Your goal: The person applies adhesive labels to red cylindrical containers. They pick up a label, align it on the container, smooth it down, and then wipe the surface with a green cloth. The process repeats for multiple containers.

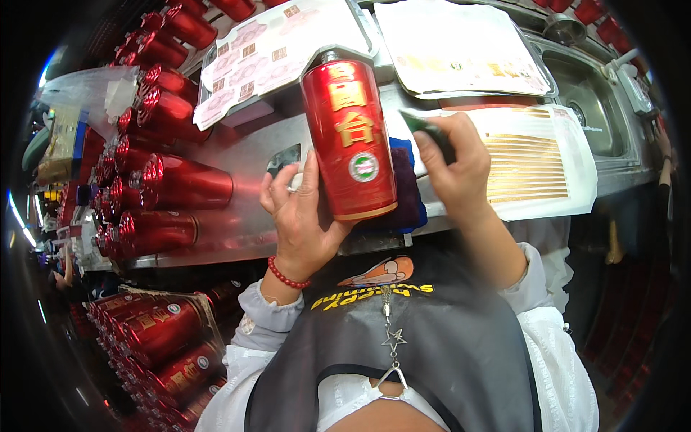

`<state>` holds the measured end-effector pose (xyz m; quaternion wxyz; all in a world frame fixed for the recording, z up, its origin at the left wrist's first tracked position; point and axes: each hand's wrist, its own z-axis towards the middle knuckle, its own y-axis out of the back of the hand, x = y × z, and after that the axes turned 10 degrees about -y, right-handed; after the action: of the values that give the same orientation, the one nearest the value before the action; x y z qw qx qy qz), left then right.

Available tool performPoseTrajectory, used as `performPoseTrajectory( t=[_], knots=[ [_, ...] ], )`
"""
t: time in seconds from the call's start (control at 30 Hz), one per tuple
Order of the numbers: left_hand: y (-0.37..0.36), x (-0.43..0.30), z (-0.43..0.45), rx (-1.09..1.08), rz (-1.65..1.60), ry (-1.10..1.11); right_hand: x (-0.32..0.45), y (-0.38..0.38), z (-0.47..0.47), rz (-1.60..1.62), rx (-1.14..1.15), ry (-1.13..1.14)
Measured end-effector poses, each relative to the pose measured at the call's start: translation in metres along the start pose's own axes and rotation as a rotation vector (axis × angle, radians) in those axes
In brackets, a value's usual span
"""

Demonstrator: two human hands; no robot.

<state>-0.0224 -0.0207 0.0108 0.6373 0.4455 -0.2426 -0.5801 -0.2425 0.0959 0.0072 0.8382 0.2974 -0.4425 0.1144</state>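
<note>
A glossy red bottle (353, 140) with gold lettering and a round green-and-white emblem stands tilted before me, over folded dark cloths (407, 186). My left hand (307, 210) is at its lower left side, fingers spread, with the thumb side near the base; whether it bears the bottle's weight is hard to tell. Between the fingers and thumb of my right hand (456, 162) is a dark green, thin-edged flat piece (429, 132), held just right of the bottle. A dark, shiny patch (284, 157) shows behind my left fingertips.
Many red bottles (186, 181) crowd the bench's left side, and more lie stacked below (162, 324). Behind are trays with printed sticker sheets (253, 59) and a white sheet (459, 48). To the right, a sheet of gold strips (526, 167) lies beside a steel sink (588, 108).
</note>
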Motion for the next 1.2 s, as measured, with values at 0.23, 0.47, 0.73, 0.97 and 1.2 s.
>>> performPoseTrajectory(
  t=[0.23,0.47,0.73,0.97,1.2],
  knots=[
    [-0.012,0.001,-0.002,-0.077,-0.064,0.078,0.054,0.026,-0.008,0.408,0.453,-0.323],
    [0.003,-0.013,0.009,-0.1,0.047,0.025,0.046,-0.005,-0.004,0.298,0.295,-0.386],
    [0.005,-0.02,0.012,-0.071,0.014,0.054,0.077,-0.017,0.017,-0.13,0.358,-0.126],
    [-0.006,-0.003,-0.005,-0.079,-0.083,0.056,0.069,0.0,0.026,-0.011,0.246,0.304],
    [-0.023,0.002,-0.015,-0.082,-0.222,0.13,0.069,0.019,-0.02,0.067,0.521,0.43]
  ],
)
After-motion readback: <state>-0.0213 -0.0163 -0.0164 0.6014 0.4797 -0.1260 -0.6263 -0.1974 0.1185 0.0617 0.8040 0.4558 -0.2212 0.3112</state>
